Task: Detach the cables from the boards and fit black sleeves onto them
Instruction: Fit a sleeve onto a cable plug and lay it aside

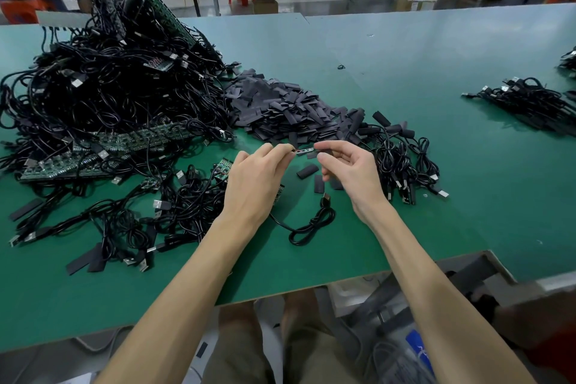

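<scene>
Now I pinch small green board-tipped cable end (304, 151) in left hand (258, 174); right hand (349, 171) pinches short black sleeve (325, 152) just beside it, lined up for sliding on.

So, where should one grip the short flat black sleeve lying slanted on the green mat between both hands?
Probably pinch the short flat black sleeve across its long edges near one end, coming from above: it lies flat on the green mat; this leaves the other opening free.

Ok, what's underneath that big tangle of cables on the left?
Long green circuit boards stick out from under the cable tangle, lying on the green table. Whatever sits deeper beneath is covered.
</scene>
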The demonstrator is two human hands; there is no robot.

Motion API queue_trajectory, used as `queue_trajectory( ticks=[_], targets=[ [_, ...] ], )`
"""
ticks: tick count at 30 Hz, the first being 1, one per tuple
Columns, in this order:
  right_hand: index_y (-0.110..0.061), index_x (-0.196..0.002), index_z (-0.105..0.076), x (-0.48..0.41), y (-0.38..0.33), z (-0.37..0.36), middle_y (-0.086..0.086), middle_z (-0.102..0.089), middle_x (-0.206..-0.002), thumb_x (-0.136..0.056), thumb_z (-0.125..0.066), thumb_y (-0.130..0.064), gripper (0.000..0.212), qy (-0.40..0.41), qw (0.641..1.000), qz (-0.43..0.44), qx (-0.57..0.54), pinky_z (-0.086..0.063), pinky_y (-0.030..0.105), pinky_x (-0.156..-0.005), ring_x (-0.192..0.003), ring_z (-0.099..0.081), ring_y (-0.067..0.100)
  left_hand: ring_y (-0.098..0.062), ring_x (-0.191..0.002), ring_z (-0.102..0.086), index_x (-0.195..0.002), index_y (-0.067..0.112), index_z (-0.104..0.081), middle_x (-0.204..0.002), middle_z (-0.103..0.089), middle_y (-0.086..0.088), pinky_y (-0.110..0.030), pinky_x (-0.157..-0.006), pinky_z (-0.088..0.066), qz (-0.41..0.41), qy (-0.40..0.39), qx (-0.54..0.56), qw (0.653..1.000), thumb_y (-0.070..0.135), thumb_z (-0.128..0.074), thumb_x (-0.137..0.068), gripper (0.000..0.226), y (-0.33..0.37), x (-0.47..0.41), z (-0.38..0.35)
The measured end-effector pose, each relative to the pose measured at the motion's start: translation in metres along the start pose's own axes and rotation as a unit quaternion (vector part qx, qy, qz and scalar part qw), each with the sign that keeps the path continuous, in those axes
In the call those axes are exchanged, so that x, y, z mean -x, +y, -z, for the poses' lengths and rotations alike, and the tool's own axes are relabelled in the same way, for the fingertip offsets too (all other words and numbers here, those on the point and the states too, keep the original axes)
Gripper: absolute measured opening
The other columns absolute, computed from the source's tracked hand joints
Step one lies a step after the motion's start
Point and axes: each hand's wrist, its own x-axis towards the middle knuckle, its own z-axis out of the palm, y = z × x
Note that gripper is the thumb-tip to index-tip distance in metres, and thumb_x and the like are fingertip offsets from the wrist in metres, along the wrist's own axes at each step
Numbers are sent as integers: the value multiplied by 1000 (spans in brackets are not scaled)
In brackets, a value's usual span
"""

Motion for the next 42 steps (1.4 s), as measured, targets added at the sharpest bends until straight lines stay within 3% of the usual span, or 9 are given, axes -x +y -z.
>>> queue_trajectory(
  ticks=[5, 9, 12, 28, 42],
  targets=[
    [-11, -107, -75, -2, 2, 2, -4, -66, -67, -94, -66, -1, 19, 17, 1000, -16, 11, -54, 26, -67, -59, -58, 11, -26, -66, -54, -115, 23, -70, -89, -66, 4, -37, -73, -42, 3, -1, 4, 1000, 37, -51, -108, 25, -2, 0, -1],
    [-9, -107, -72, -1, 0, -1, 2, -73, -92, -100, -64, -7, 10, 17, 999, -9, -25, -55, 24, -65, -80, -70, 11, -25, -63, -51, -114, 23, -71, -86, -64, 5, -33, -71, -38, -2, 6, 2, 1000, 36, -52, -107, 24, -1, 1, -1],
    [-3, -111, -66, 0, -1, -2, 12, -77, -107, -105, -56, -7, 12, 13, 997, -13, -76, -61, 28, -69, -96, -77, 26, -25, -61, -49, -112, 22, -71, -83, -63, 5, -33, -69, -36, -6, 9, 0, 1000, 35, -52, -107, 23, 0, 1, -1],
    [7, -111, -65, 4, -6, -3, 19, -78, -102, -106, -55, -7, 17, 7, 993, -15, -115, -61, 29, -77, -92, -77, 34, -27, -66, -54, -113, 21, -71, -86, -65, 3, -37, -74, -42, -8, -16, 0, 1000, 37, -50, -107, 27, 4, 2, 4],
    [1, -107, -67, 4, -5, -3, 17, -78, -102, -105, -56, -5, 13, -8, 993, -10, -115, -61, 28, -79, -93, -77, 34, -27, -66, -54, -111, 19, -71, -88, -66, 2, -40, -73, -45, -16, -19, 14, 1000, 35, -50, -108, 27, 5, 2, 7]
  ],
)
